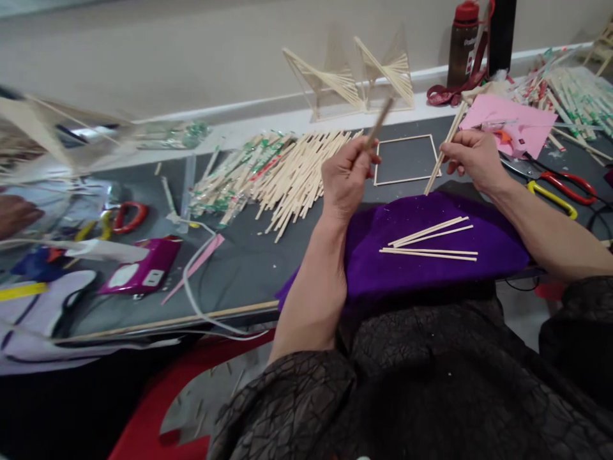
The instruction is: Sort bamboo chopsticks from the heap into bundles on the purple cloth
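My left hand (pixel 348 176) is raised over the table, its fingers closed round a wooden stick (pixel 382 121) that points up and is blurred at the tip. A few pale sticks (pixel 447 147) are pinched between thumb and fingers of my right hand (pixel 472 156), their lower ends near a purple cloth (pixel 373 284). Several loose sticks (pixel 428 254) lie on this cloth in front of me. Between my hands, a thin rectangular frame (pixel 406 181) of sticks rests on the dark table (pixel 239 262).
Piled sticks (pixel 301 179) and wrapped ones (pixel 234 182) lie left of my left hand. Two stick structures (pixel 335 83) stand by the wall. A bottle (pixel 462 48), pink paper (pixel 514 118) and red-handled scissors (pixel 569 185) are at right. Another person's hand (pixel 18 216) shows far left.
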Tool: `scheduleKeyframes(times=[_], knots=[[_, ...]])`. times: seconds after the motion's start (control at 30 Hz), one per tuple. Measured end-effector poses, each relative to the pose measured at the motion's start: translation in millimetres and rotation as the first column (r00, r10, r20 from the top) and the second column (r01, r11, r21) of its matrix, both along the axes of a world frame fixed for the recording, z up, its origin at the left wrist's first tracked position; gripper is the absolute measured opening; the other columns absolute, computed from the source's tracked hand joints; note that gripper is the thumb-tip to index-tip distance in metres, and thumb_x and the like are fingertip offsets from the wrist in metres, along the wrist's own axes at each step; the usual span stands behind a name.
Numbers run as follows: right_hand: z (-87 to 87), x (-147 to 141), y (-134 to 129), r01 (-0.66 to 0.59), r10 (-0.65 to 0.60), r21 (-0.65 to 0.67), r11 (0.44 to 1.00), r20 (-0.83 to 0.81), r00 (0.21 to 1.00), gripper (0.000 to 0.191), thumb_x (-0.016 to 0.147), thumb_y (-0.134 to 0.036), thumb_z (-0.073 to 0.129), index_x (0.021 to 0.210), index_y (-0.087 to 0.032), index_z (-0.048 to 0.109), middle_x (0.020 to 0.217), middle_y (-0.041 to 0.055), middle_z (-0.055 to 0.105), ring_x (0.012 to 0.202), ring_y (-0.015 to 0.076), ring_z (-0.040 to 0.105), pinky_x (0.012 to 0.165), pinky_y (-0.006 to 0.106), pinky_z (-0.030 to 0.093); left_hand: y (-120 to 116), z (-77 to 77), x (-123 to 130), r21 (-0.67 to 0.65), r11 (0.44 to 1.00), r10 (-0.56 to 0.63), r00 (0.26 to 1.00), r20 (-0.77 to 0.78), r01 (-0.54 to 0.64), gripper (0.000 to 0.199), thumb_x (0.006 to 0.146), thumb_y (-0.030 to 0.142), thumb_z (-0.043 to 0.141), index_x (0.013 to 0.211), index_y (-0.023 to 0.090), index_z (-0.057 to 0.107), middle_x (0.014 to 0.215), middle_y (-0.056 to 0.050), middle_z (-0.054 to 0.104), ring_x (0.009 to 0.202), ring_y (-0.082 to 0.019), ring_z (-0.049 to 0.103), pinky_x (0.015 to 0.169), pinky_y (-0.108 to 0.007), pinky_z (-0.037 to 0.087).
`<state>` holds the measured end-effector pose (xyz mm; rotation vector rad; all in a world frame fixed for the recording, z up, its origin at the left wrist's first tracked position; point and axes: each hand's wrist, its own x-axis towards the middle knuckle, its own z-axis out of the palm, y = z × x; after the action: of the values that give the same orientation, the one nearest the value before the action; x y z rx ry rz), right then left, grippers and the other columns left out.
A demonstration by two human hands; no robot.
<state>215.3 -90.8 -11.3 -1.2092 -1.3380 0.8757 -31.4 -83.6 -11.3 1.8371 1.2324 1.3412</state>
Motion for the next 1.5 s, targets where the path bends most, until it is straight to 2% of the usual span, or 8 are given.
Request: scheduleKeyframes(times=[0.2, 0.37, 0.5, 0.67, 1.0, 1.2, 1.33, 1.5], knots=[[4.0, 11, 7, 0.063, -0.062, 0.035, 0.997, -0.01, 0.998, 0.02, 0.081, -0.023, 0.069, 0.065, -0.019, 0.058, 0.064, -0.0003, 0.061, 0.053, 0.0093, 0.057, 0.046, 0.023, 0.036, -8, -3.7, 1, -0.032, 0.987, -0.152, 0.881, -0.448, 0.154, 0.029, 0.092, 0.023, 0.052, 0.108, 0.02, 0.075, 0.086, -0.003, 0.075, 0.071, -0.013, 0.062, 0.07, -0.024, 0.046], [7.5, 15, 6, 0.073, -0.072, 0.041, 0.996, -0.031, 0.997, 0.021, 0.08, -0.023, 0.07, 0.065, -0.02, 0.056, 0.064, -0.0002, 0.059, 0.052, 0.0097, 0.057, 0.046, 0.024, 0.036, -13, -6.0, 8, -0.051, 0.992, -0.115, 0.662, -0.741, 0.115, 0.035, 0.093, 0.026, 0.049, 0.115, 0.023, 0.076, 0.104, -0.008, 0.078, 0.094, -0.024, 0.068, 0.078, -0.031, 0.046], [6.6, 16, 6, 0.074, -0.072, 0.062, 0.995, -0.028, 0.997, 0.02, 0.078, -0.025, 0.069, 0.063, -0.02, 0.057, 0.063, 0.001, 0.061, 0.05, 0.01, 0.056, 0.042, 0.024, 0.033, -14, -9.3, 10, -0.072, 0.996, -0.09, 0.558, -0.825, 0.055, 0.037, 0.094, 0.027, 0.049, 0.119, 0.025, 0.075, 0.116, -0.01, 0.076, 0.1, -0.028, 0.068, 0.077, -0.033, 0.047], [3.9, 20, 10, 0.077, -0.076, 0.075, 0.994, -0.008, 0.997, 0.02, 0.076, -0.028, 0.072, 0.064, -0.021, 0.058, 0.06, -0.0003, 0.058, 0.05, 0.0103, 0.057, 0.041, 0.024, 0.034, -11, -12.5, 6, -0.079, 0.996, -0.089, 0.555, -0.827, 0.042, 0.034, 0.092, 0.026, 0.051, 0.116, 0.026, 0.076, 0.115, -0.01, 0.076, 0.101, -0.029, 0.068, 0.08, -0.035, 0.047], [1.9, 15, 6, 0.064, -0.063, 0.074, 0.995, -0.016, 0.998, 0.024, 0.075, -0.03, 0.073, 0.062, -0.021, 0.056, 0.055, -0.002, 0.056, 0.046, 0.0087, 0.055, 0.039, 0.022, 0.033, -6, -8.3, -1, -0.134, 0.985, -0.171, 0.63, -0.758, 0.106, 0.03, 0.087, 0.029, 0.058, 0.108, 0.026, 0.079, 0.112, -0.008, 0.077, 0.104, -0.029, 0.069, 0.086, -0.037, 0.05], [6.1, 10, 1, 0.001, -0.001, -0.004, 1.0, -0.094, 0.996, 0.026, 0.073, -0.037, 0.078, 0.069, -0.019, 0.059, 0.064, -0.001, 0.063, 0.046, 0.0063, 0.055, 0.039, 0.02, 0.033, -9, -4.3, 6, -0.132, 0.99, -0.097, 0.944, -0.316, 0.057, 0.03, 0.085, 0.028, 0.058, 0.104, 0.02, 0.079, 0.099, -0.007, 0.078, 0.084, -0.018, 0.068, 0.073, -0.028, 0.051], [5.5, 2, -3, -0.133, 0.117, -0.073, 0.988, -0.187, 0.975, 0.033, 0.065, -0.044, 0.084, 0.071, -0.018, 0.063, 0.065, -0.0004, 0.066, 0.045, 0.0063, 0.054, 0.037, 0.018, 0.03, -12, 5.9, 22, -0.404, 0.887, -0.198, 0.974, 0.108, 0.225, 0.032, 0.08, 0.036, 0.064, 0.099, 0.013, 0.079, 0.089, -0.011, 0.078, 0.056, -0.009, 0.054, 0.047, -0.02, 0.034], [0.4, -4, -5, -0.24, 0.213, -0.092, 0.966, -0.238, 0.948, 0.037, 0.06, -0.047, 0.086, 0.07, -0.017, 0.067, 0.065, 0.0004, 0.068, 0.046, 0.0064, 0.054, 0.036, 0.018, 0.03, -11, 18.8, 41, -0.525, 0.783, -0.292, 0.942, 0.164, 0.334, 0.025, 0.076, 0.038, 0.072, 0.08, 0.015, 0.079, 0.084, -0.011, 0.077, 0.052, -0.007, 0.049, 0.045, -0.02, 0.029]])
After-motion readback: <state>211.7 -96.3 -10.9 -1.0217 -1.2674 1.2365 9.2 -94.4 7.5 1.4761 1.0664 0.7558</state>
